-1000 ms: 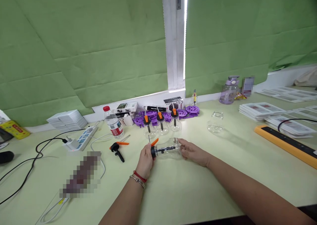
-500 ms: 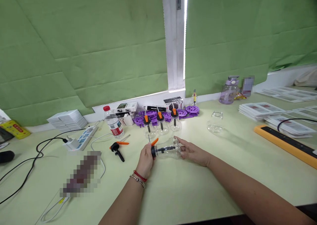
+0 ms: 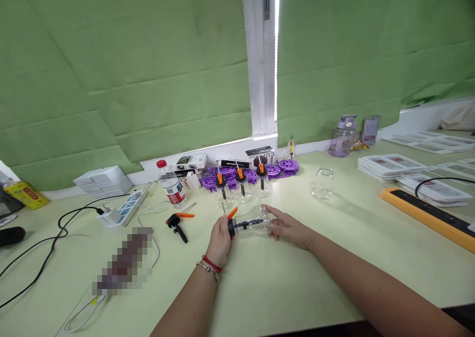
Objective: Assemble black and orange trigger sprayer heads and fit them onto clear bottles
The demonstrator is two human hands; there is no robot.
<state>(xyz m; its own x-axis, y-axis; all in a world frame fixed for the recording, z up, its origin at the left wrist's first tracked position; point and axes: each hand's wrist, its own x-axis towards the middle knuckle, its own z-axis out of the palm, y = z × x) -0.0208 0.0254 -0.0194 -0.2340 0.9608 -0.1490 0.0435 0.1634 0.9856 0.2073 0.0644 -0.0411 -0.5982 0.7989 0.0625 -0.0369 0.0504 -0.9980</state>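
A clear glass bottle [image 3: 253, 221] lies sideways between my hands, with a black tube inside it. My left hand [image 3: 219, 243] is closed around its black cap [image 3: 231, 227], from which an orange lever [image 3: 232, 214] sticks out. Fingers of my right hand [image 3: 291, 230] grip the bottle's base. Behind them stand three similar bottles with black and orange tops [image 3: 241, 183]. A loose black sprayer top [image 3: 177, 227] lies to the left beside an orange lever [image 3: 185, 215]. An uncapped glass bottle [image 3: 322, 184] stands to the right.
At the back are purple plastic parts [image 3: 288, 167], small boxes [image 3: 190, 163] and a red-capped bottle [image 3: 172, 186]. A power strip [image 3: 130, 208] and cables are at left. On the right are card stacks [image 3: 389, 165], a purple bottle [image 3: 341, 138] and an orange-black bar [image 3: 426, 216].
Both hands keep their hold on the bottle with almost no movement. The view has shifted very slightly.
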